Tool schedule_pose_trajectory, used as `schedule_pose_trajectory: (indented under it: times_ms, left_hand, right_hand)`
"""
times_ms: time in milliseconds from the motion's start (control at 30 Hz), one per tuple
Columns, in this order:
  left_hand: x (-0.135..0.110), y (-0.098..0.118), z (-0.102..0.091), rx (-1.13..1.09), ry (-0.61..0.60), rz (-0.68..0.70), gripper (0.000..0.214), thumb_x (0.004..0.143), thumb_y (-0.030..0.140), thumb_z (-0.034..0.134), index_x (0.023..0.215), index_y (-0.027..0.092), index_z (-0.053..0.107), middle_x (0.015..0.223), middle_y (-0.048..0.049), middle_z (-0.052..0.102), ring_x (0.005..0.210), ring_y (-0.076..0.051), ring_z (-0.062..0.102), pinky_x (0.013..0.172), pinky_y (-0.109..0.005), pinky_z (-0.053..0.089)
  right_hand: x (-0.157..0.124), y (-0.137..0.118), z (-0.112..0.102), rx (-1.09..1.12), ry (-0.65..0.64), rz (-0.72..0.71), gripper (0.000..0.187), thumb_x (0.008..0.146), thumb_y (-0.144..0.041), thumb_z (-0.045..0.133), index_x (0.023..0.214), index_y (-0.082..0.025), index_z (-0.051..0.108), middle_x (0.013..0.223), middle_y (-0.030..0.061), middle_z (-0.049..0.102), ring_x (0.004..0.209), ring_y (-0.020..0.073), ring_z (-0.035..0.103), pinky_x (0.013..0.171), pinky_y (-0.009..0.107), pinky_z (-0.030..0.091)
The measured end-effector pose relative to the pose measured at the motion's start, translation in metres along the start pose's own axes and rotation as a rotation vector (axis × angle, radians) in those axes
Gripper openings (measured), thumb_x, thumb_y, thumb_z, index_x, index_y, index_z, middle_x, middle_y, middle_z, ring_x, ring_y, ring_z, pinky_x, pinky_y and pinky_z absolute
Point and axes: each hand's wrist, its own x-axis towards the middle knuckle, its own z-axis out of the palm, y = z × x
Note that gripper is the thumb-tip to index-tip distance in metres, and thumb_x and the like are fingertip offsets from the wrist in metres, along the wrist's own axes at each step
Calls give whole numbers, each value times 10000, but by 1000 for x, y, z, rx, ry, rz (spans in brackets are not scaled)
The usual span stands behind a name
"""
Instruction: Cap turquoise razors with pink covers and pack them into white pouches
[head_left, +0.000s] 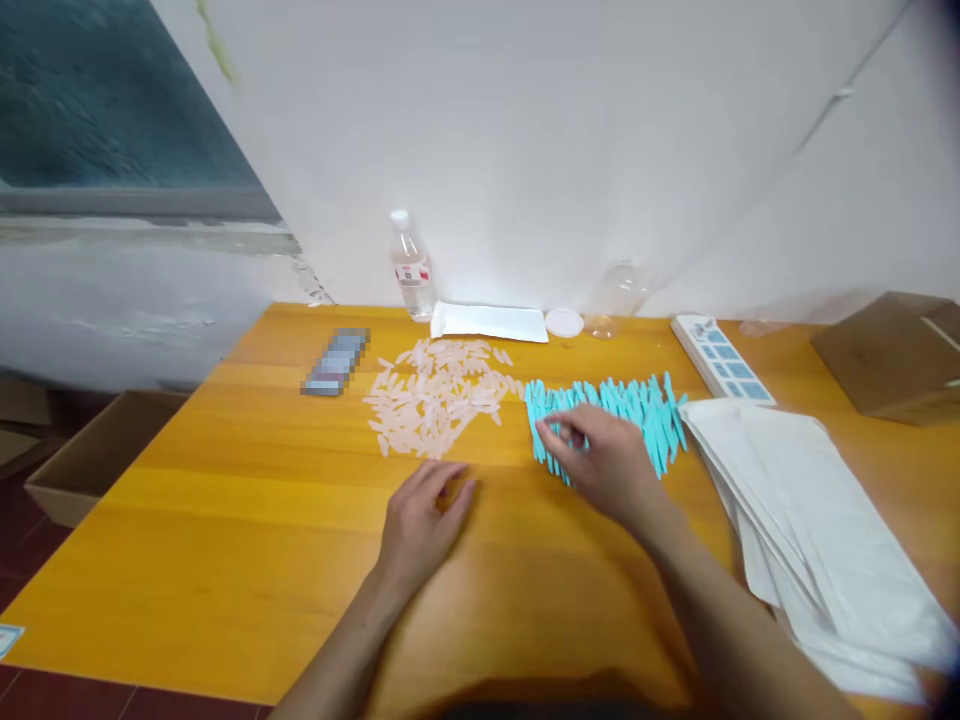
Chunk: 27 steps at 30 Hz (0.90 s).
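Note:
My left hand [426, 515] rests on the wooden table, thumb and fingers apart, with nothing in it. Just beyond its fingertips lies a loose spread of small, pale, translucent pointed pieces [431, 400]. Over the left part of a row of slim turquoise sticks [634, 408] is my right hand [600, 455], its fingers curled and the thumb drawn in to a pinch. Whatever the pinch holds, if anything, is too small to make out. The sticks lie side by side, mostly pointing away from me, and the hand covers some of them.
Along the wall stand a water bottle [412, 270], a white packet [491, 322], a round white lid [564, 322] and a clear container [622, 290]. A blurred phone [336, 362] lies left. On the right are a white-and-blue long box [721, 360], white bags [832, 530] and a cardboard box [892, 355].

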Motion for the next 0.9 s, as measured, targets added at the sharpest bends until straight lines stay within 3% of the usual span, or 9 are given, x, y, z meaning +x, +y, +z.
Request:
schedule_pose_trajectory:
  times_ms: [100, 167, 333, 467, 567, 633, 733, 833, 900]
  left_hand:
    - [29, 20, 22, 69, -80, -11, 231, 943, 371, 591, 998, 209, 747, 967, -66, 744, 843, -173, 663, 801, -294, 493]
    - [43, 34, 40, 145, -143, -61, 244, 921, 412, 610, 914, 218, 756, 904, -48, 755, 827, -181, 675, 761, -289, 476]
    - [62, 54, 75, 313, -210, -209, 370, 870, 555, 613, 922, 225, 773, 868, -64, 774, 827, -237, 696, 711, -308, 452]
    - [75, 57, 87, 373, -240, -232, 297, 874, 435, 592, 877, 218, 795, 903, -105, 781, 847, -249, 705, 707, -299, 443]
    - [78, 56, 84, 338, -247, -256, 216, 831, 327, 611, 798, 205, 787, 843, -97, 776, 807, -236, 700, 696, -290, 439]
    - [72, 56, 77, 225, -223, -264, 207, 824, 297, 606, 775, 181, 770, 797, -84, 762, 769, -214, 688, 686, -278, 436]
    - [47, 58, 66, -160, -257, -322, 256, 859, 340, 580, 783, 147, 731, 718, -52, 714, 652, -161, 638, 613, -248, 426]
    - [16, 60, 61, -565, -378, -443, 328, 870, 440, 600, 798, 131, 686, 638, -15, 639, 535, -116, 555, 537, -225, 414]
    - [1, 60, 60, -693, -406, -490, 367, 855, 486, 637, 777, 128, 660, 618, -4, 611, 514, -99, 528, 521, -214, 410]
  right_hand:
    - [-76, -4, 14, 28, 43, 196, 343, 968, -444, 520, 822, -220, 735, 614, 20, 615, 542, 167, 568, 553, 290, 400]
    - [-98, -2, 26, -22, 67, 271, 357, 973, -437, 497, 851, -211, 745, 647, 41, 648, 556, 182, 581, 554, 298, 384]
    - [-90, 7, 29, 7, 56, 336, 341, 961, -410, 498, 887, -207, 762, 695, 57, 693, 598, 199, 606, 588, 304, 387]
    - [-80, 9, 21, 156, 46, 387, 323, 926, -426, 538, 847, -211, 765, 662, 42, 693, 558, 184, 589, 585, 298, 387]
    - [-76, 9, 20, 253, 19, 428, 343, 913, -455, 550, 795, -209, 758, 564, 12, 625, 514, 169, 542, 558, 293, 360]
    - [-72, 9, 21, 351, 14, 465, 378, 914, -494, 547, 795, -200, 754, 539, -3, 586, 501, 159, 516, 541, 284, 351]
    - [-65, 8, 25, 629, -13, 531, 434, 911, -554, 537, 780, -186, 726, 606, -1, 600, 540, 155, 529, 533, 268, 376]
    - [-63, 6, 32, 923, -130, 548, 450, 897, -556, 561, 673, -177, 651, 618, -12, 567, 568, 135, 506, 544, 252, 379]
    - [-64, 3, 37, 1044, -228, 559, 440, 892, -540, 579, 660, -171, 637, 610, -22, 547, 571, 117, 475, 557, 243, 372]
